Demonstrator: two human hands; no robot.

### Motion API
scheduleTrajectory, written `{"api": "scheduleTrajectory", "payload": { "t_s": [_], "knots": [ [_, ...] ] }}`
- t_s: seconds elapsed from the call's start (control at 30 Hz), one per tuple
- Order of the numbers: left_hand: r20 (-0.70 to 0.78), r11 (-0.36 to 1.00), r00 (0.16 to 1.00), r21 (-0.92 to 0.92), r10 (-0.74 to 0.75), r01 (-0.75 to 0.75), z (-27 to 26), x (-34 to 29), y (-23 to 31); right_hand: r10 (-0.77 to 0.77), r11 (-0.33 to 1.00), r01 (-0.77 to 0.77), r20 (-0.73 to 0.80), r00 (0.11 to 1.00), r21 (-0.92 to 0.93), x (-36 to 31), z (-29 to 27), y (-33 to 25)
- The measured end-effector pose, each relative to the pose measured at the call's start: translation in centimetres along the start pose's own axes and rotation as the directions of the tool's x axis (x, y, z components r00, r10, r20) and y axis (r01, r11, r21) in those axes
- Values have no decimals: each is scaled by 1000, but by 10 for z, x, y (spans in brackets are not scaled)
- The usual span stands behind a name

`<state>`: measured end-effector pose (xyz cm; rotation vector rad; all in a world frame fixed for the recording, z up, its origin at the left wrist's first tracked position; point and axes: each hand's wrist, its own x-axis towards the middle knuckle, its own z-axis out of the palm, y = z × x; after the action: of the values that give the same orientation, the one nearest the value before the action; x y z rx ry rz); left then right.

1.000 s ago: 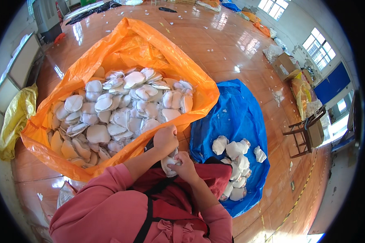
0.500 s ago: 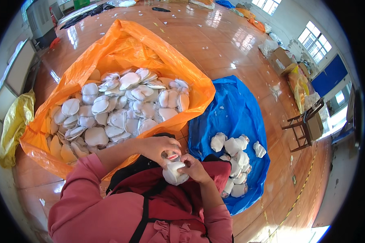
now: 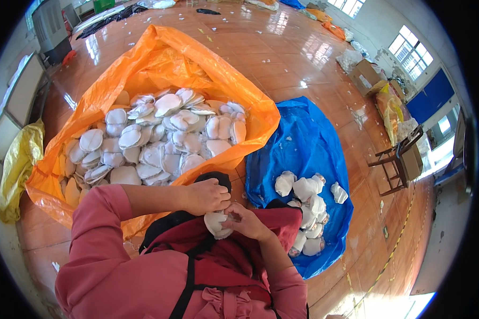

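Over my lap, the fingers of my right hand [image 3: 246,220] pinch the side of a white rounded pad bundle [image 3: 216,225]. Curled fingers on my left hand [image 3: 210,195] are just above the top of that bundle; what they hold, if anything, is hidden. A large orange sack [image 3: 170,66] lies open in front of me on the left, filled with white rounded pads [image 3: 167,105], some paired face to face. To the right, an opened blue sack [image 3: 308,138] has a small heap of white bundles [image 3: 306,189] on it.
A yellow sack [image 3: 22,167] slumps at the left beside a white panel [image 3: 13,111]. On the right stand a wooden chair [image 3: 396,162] and a cardboard box [image 3: 366,78]. White scraps dot the tiled floor [image 3: 250,40], with more bags along the far wall.
My left hand has turned over and closed, hiding the small red-and-white thing seen in it before. The bundle has shifted slightly left and up, with my right hand still on it.
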<state>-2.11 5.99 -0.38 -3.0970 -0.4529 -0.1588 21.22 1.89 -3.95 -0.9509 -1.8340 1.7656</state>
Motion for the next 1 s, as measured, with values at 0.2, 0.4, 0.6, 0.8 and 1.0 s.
{"api": "scheduleTrajectory", "payload": {
  "t_s": [0.2,0.4,0.6,0.8,1.0],
  "knots": [
    [146,987,980,-67,-133,144,-4,10,6,-54,940,-14,-190,980,-342,8,6,-3],
    [331,934,926,-237,-179,265,-2,22,-2,-53,927,-4,-141,989,-375,6,3,6],
    [428,857,872,-330,-238,396,8,27,-7,-208,841,64,-214,954,-537,5,9,13],
    [661,532,699,-501,-274,683,9,31,-5,-483,745,151,-371,793,-649,-5,17,26],
    [598,-418,738,-784,-312,459,6,10,24,-521,830,356,-369,769,-429,-19,9,25]
  ]
}}
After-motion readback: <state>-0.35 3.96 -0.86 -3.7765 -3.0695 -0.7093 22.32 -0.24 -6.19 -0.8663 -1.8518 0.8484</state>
